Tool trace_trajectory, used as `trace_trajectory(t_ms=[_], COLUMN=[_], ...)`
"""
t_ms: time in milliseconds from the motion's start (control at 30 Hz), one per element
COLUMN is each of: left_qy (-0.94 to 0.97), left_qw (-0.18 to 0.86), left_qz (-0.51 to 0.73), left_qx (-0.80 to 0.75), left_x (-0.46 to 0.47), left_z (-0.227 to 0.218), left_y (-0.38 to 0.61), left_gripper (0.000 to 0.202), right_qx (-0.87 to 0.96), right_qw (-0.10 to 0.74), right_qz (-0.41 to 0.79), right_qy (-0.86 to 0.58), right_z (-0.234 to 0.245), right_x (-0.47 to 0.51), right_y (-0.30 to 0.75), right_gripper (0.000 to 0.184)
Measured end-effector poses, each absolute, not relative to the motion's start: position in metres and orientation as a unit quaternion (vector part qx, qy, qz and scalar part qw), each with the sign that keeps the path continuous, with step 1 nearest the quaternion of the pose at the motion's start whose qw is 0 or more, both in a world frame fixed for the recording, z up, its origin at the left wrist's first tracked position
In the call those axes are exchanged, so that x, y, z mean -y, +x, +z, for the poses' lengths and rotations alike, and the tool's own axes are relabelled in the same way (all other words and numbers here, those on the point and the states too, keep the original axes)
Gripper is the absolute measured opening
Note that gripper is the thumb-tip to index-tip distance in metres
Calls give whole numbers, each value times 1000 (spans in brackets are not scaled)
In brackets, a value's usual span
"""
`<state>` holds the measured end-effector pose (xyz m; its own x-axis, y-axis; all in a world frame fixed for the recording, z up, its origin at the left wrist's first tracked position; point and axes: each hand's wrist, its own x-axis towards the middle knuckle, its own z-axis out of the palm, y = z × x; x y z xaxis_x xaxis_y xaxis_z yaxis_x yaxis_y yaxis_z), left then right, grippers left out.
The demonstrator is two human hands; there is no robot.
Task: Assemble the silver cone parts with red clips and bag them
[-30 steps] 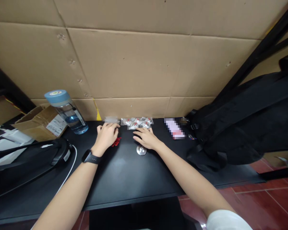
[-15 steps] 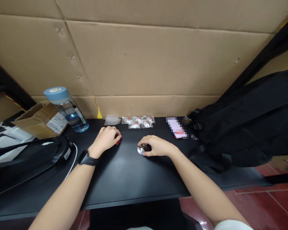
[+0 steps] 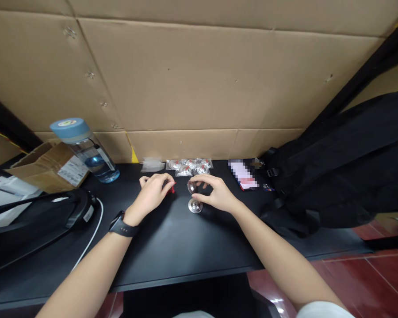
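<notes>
My left hand (image 3: 154, 193), with a black watch on its wrist, pinches a small red piece (image 3: 173, 189) between its fingertips just above the black table (image 3: 172, 238). My right hand (image 3: 215, 193) is closed on a small round silver part (image 3: 192, 186), lifted a little off the table. A second silver disc (image 3: 195, 206) lies on the table right below it. Behind both hands, several small clear bags with silver and red parts (image 3: 189, 167) lie against the cardboard wall, with an empty-looking clear bag (image 3: 152, 165) to their left.
A blue-capped water bottle (image 3: 82, 150) and an open cardboard box (image 3: 44, 165) stand at the back left. A black bag with a white cable (image 3: 36, 216) lies at the left. A large black backpack (image 3: 338, 168) fills the right. A pink phone-like item (image 3: 243, 174) lies beside it.
My left hand picked a red piece from the table and moved right. My right hand came back from the bags, closed on a silver part and lifted it, leaving another disc on the table.
</notes>
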<state>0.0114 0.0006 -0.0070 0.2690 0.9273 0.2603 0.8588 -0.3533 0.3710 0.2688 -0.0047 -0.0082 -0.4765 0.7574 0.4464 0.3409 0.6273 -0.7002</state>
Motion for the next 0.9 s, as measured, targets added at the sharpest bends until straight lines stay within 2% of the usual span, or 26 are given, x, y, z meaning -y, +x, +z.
trace_trajectory(t_ms=[200,667,900], left_qy=[793,761,750], left_qw=[70,65,189], left_qz=[258,309,348], left_qx=[-548,-567,-530], left_x=[15,9,13], left_z=[1,-3,-4], left_y=[32,26,35], left_gripper=[16,8,12], right_qx=[783,771,743], right_qw=[433,443,481], right_qz=[289,300,319], right_qy=[-341,-346,-339], right_z=[-14,-24,-31], right_x=[6,4,7], right_y=[263,258,251], right_gripper=[43,40,46])
